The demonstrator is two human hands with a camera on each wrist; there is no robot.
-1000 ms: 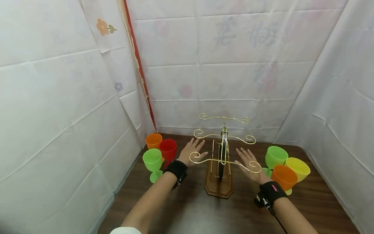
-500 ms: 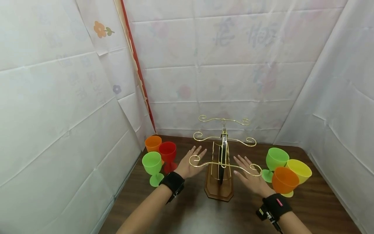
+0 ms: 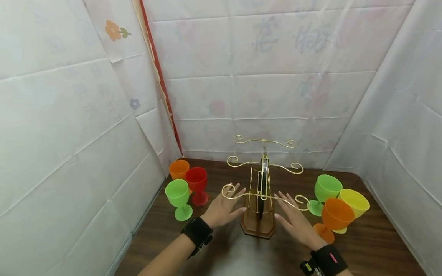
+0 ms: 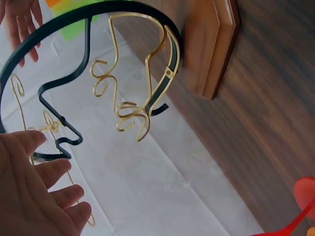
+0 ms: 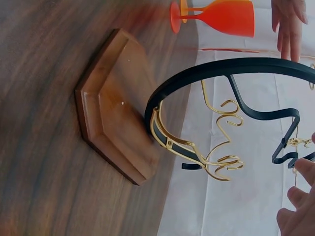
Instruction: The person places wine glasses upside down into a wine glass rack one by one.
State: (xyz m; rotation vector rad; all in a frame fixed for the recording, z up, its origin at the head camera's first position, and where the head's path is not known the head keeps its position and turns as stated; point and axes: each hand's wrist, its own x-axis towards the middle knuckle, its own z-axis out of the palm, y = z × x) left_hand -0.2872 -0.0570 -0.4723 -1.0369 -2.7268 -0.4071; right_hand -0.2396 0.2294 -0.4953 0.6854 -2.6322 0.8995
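A gold-and-black metal rack [image 3: 264,168] with scrolled cross arms stands upright on an eight-sided wooden base [image 3: 258,228]. Its black curved band [image 5: 206,70] arches up from the base [image 5: 123,105] in the right wrist view. My left hand [image 3: 221,210] is spread to the left of the rack, and my right hand [image 3: 297,225] is spread on its right side. Neither holds anything. Fingers of both hands lie partly behind the front scrolled arm in the head view, and I cannot tell whether they touch the rack.
Orange [image 3: 178,168], red [image 3: 196,178] and green [image 3: 177,192] plastic goblets stand at the left. On the right are green [image 3: 327,186], yellow [image 3: 357,201] and orange [image 3: 337,214] goblets. White sheeting [image 3: 276,96] encloses the back and sides of the wooden table [image 3: 221,253].
Both hands have drawn back toward me alongside the rack, staying spread. The rack and goblets keep their places, while the head view has shifted slightly.
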